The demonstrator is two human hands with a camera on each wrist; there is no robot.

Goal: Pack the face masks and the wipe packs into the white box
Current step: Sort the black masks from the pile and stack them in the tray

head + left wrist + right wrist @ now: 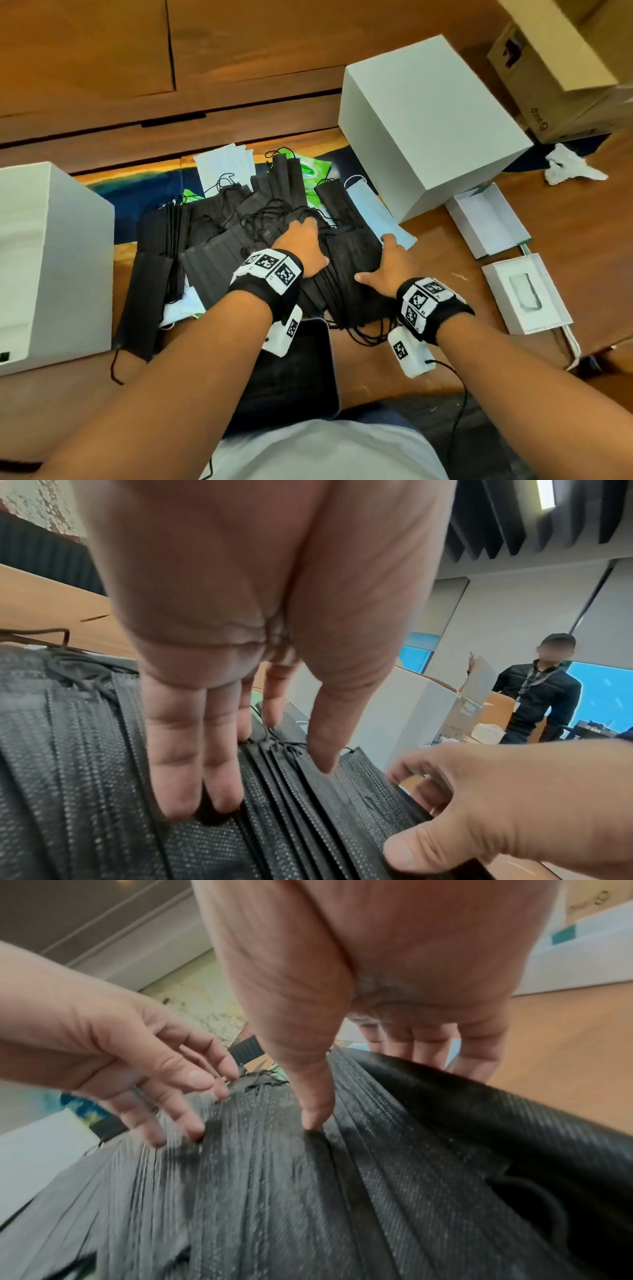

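A heap of black face masks (pixel 212 240) lies spread across the wooden table. Both hands are on a thick stack of them (pixel 346 274) near its middle. My left hand (pixel 301 229) rests on the stack's left side with straight fingers (pixel 178 777) pressed between the masks. My right hand (pixel 380 260) grips the right side, its thumb (pixel 315 1104) on top and the fingers curled over the far edge. Green wipe packs (pixel 313 171) and white masks (pixel 222 168) lie behind the heap, and a light blue mask (pixel 373 212) to the right. One white box (pixel 428 126) stands at the back right.
A second white box (pixel 51 263) stands at the left edge. A dark tablet (pixel 294 370) lies in front of the heap. Two small open white boxes (pixel 486 222) (pixel 527 294) and a crumpled tissue (pixel 572 168) sit to the right. A person (pixel 537 696) stands in the background.
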